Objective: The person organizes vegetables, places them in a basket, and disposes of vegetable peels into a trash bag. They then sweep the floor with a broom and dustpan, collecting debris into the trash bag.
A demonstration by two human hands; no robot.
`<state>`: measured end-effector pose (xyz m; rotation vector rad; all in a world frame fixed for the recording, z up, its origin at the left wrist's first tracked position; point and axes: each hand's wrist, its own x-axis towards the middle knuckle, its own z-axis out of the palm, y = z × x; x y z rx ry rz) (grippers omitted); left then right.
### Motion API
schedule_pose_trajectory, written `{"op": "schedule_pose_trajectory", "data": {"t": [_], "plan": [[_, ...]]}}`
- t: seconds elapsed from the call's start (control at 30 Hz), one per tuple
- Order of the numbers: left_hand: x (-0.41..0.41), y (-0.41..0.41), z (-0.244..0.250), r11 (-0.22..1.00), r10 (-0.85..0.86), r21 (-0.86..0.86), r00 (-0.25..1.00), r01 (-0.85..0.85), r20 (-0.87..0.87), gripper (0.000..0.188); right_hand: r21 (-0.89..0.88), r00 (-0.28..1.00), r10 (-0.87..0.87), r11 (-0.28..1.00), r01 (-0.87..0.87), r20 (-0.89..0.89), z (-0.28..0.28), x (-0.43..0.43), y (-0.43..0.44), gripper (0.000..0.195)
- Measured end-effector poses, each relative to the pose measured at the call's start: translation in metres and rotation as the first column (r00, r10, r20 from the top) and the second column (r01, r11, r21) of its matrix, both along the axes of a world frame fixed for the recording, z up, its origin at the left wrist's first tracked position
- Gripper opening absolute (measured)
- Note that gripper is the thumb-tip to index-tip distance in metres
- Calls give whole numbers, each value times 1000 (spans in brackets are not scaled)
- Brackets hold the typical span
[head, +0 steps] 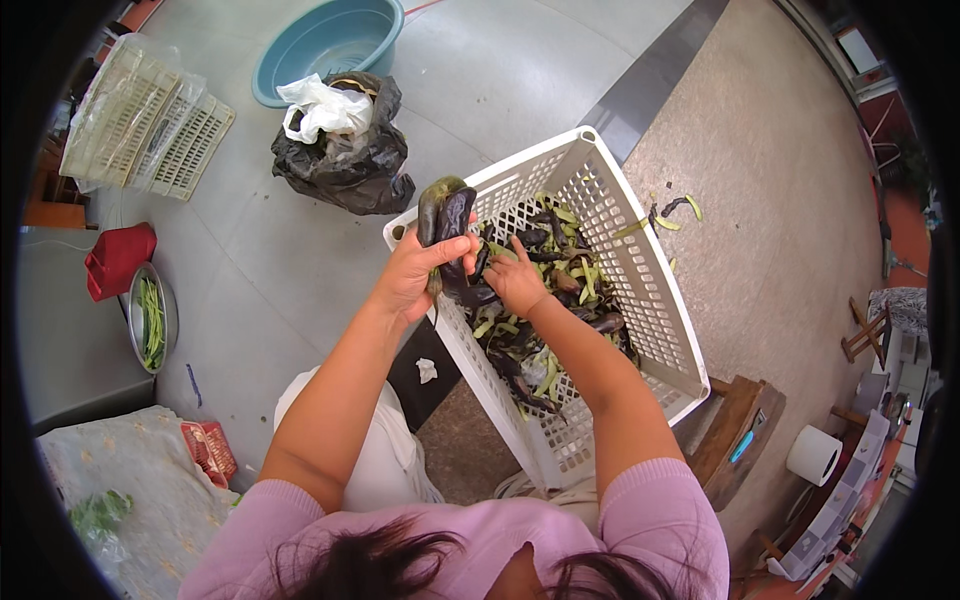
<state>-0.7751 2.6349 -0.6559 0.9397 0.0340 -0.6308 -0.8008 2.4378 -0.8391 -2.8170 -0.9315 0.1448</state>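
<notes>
My left hand (420, 270) is closed around dark purple eggplants (452, 217), held upright above the left rim of a white plastic crate (645, 217). One of them is greenish at its top end. Inside the crate, my right hand (517, 281) reaches down over a heap of shrivelled eggplants (525, 375) and pale green peel strips (551, 375). Its fingers are spread, with the index finger pointing away; whether a fingertip touches the heap is hard to tell.
A black plastic bag (345, 176) stands beside a blue basin (322, 52). At the left are stacked crates (142, 120) and a metal bowl of green beans (152, 319). A wooden stool (735, 442) bearing a blue-handled peeler (742, 446) stands right. Peel scraps (667, 223) lie on the floor.
</notes>
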Motion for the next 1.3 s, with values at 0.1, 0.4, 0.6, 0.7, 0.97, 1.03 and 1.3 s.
{"op": "schedule_pose_trajectory", "data": {"t": [0.1,0.4,0.6,0.7,0.97,1.03,1.3], "plan": [[1,3,5,999,10,32,999,-12,41,45,406,972,-234,889,210,10,35,8,-11,22],[-12,-25,0,962,-120,255,988,93,96,45,401,425,168,-160,902,-889,158,-7,-99,26],[-46,-71,-6,945,-236,289,928,151,288,71,205,314,264,-370,906,-912,178,-34,-73,35],[-48,-71,-17,939,-263,301,909,164,323,71,149,300,316,-424,893,-900,175,-38,-74,39],[-36,-53,-6,946,-272,157,958,283,-87,48,363,356,-76,-208,908,-932,154,-53,-107,46],[-40,-54,-15,941,-228,247,973,231,-44,47,275,279,26,-103,956,-960,173,-58,-84,42],[-46,-63,-9,932,-285,238,958,272,21,46,349,371,167,-146,926,-914,165,-63,-53,25]]}}
